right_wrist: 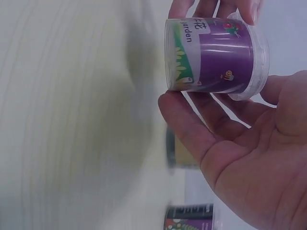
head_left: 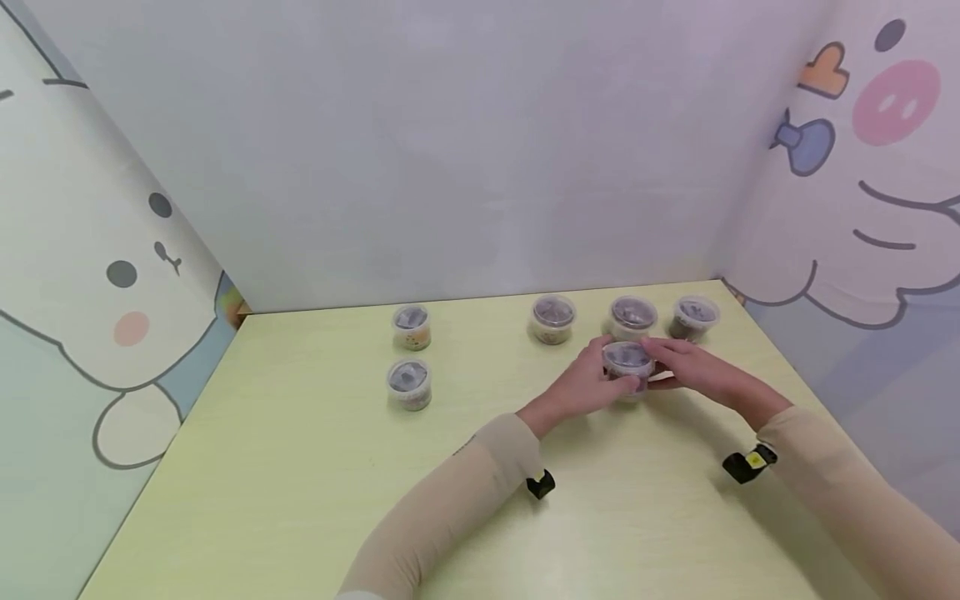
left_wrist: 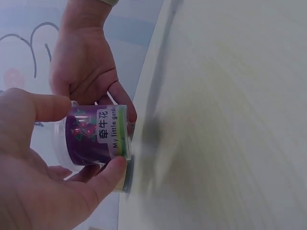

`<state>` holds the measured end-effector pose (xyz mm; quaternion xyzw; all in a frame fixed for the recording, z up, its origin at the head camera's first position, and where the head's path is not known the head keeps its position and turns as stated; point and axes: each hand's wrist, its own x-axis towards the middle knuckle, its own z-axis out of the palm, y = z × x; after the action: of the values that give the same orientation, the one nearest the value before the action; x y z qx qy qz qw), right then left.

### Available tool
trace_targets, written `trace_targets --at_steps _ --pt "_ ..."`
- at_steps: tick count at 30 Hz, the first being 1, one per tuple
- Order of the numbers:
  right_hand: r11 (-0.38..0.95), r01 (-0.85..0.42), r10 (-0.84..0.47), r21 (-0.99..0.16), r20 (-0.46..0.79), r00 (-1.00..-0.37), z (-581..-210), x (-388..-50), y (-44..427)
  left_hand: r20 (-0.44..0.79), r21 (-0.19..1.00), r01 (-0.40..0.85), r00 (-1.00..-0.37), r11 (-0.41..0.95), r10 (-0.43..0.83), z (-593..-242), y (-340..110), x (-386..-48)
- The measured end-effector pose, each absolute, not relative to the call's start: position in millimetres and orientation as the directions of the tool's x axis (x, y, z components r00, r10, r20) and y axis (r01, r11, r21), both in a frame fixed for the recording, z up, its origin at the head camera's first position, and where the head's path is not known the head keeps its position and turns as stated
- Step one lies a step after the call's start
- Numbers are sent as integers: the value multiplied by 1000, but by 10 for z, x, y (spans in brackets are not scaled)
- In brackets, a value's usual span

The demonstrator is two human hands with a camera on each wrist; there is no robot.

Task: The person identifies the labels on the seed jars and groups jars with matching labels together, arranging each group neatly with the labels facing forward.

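Note:
A small lidded plastic cup (head_left: pixel 628 360) with a purple "My little garden" label (left_wrist: pixel 91 134) is held between both hands, slightly above the table as the wrist views show. My left hand (head_left: pixel 585 385) grips it from the left, thumb near the lid and fingers curled round the side and base. From the right, my right hand (head_left: pixel 693 368) holds the same cup, its fingers (right_wrist: pixel 184 112) against the lower side. Directly behind it stands another lidded cup (head_left: pixel 632 315), partly hidden by the held one.
Beside that rear cup stand one cup (head_left: pixel 554 321) to its left and a dark-filled one (head_left: pixel 693 318) to its right. Farther left, a back cup (head_left: pixel 412 327) and a front cup (head_left: pixel 410 386) stand apart. A pale wall (head_left: pixel 465 167) bounds the yellow table (head_left: pixel 285 483).

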<state>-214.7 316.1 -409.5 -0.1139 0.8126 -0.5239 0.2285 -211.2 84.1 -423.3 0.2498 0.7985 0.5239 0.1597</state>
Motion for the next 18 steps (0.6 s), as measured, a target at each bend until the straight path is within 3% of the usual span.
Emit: trace_targets --at_steps 9,18 --pt "295 126 -515 -947 -269 -814 -3982 -2103 2946 -80 993 -9 -775 115 627 -4124 436 -2267" --pt "230 133 -571 -964 -244 -784 -3936 -2145 2608 -89 993 -13 -755 121 650 -4037 14 -2351"
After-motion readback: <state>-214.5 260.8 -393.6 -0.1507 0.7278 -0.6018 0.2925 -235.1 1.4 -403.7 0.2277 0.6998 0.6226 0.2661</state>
